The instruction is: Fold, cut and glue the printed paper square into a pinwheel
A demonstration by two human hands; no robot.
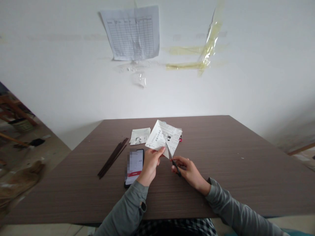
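folded paper (161, 137) pinched tight in left hand (150, 165), right hand (188, 171) closed round scissors (173, 161); if paper slips, blades could cut crooked

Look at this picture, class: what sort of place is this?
Probably a plain indoor workroom or home work area, though it's hard to be sure: a wood-grain table, a printed grid sheet stuck on a bare white wall, and yellowed tape strips on that wall.

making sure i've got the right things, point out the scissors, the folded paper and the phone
scissors (170, 154), head view, point on the dark blade above the hand
folded paper (159, 137), head view, point on its printed face
phone (135, 165), head view, point on the lit screen
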